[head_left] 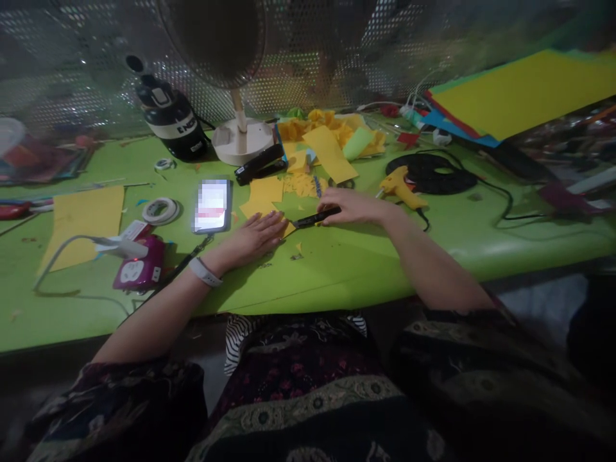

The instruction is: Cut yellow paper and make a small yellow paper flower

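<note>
My left hand (262, 232) lies flat with fingers stretched, pressing on a small yellow paper piece (289, 229) on the green table. From the right, my right hand (353, 206) is closed on a slim black pen-like tool (317, 217). Its narrow tip points left and meets the edge of that paper, close to my left fingertips. Whether it is a marker or a cutter I cannot tell. Just beyond my hands lie yellow paper squares (266, 189) and small yellow scraps (303, 184). A black stapler (260, 165) rests behind them.
A phone (212, 205), a tape roll (160, 210) and a purple power adapter (139, 264) lie left. Behind stand a black bottle (176, 122) and a round mirror's base (243, 142). To the right are a yellow glue gun (403, 187), a black disc (433, 173) and coloured sheets (524, 96).
</note>
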`<state>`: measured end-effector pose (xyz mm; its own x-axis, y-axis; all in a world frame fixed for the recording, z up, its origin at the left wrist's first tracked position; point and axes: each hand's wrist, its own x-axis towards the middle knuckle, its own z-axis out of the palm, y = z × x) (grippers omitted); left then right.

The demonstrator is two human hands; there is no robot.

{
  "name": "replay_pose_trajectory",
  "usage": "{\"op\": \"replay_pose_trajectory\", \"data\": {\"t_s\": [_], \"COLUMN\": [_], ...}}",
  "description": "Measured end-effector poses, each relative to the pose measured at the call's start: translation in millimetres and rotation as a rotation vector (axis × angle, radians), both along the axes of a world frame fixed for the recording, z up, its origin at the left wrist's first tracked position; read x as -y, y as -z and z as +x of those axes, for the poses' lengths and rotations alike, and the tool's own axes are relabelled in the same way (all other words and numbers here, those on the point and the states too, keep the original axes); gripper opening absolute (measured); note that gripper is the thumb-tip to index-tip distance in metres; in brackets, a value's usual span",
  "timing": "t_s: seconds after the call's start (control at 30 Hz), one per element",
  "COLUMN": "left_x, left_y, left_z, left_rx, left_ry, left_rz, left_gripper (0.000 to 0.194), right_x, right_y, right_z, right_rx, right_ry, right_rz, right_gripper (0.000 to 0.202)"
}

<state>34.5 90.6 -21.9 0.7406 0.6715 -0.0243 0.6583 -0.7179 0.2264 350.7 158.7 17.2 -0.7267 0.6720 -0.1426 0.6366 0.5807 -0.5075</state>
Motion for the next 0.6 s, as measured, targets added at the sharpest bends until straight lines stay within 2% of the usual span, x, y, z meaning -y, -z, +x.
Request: {"op": "replay_pose_trajectory", "data": {"t_s": [0.23, 0.6], "left_x": [0.8, 1.9], "left_y": [-1.7, -5.7], "left_z": [-0.1, -0.1], "left_rx": [-0.026, -0.004], "left_ry": [0.015, -0.017], "left_rz": [-0.001, -0.039], "left_gripper": [0.061, 0.061], "right_x": [5.9, 13.0], "right_y": [4.2, 0.5], "right_z": [3.7, 3.3], "right_rx": [-0.047, -0.074], "right_ry": [0.076, 0.053], "right_rz": [-0.048, -0.019], "right_gripper": [0.034, 0.033]}}
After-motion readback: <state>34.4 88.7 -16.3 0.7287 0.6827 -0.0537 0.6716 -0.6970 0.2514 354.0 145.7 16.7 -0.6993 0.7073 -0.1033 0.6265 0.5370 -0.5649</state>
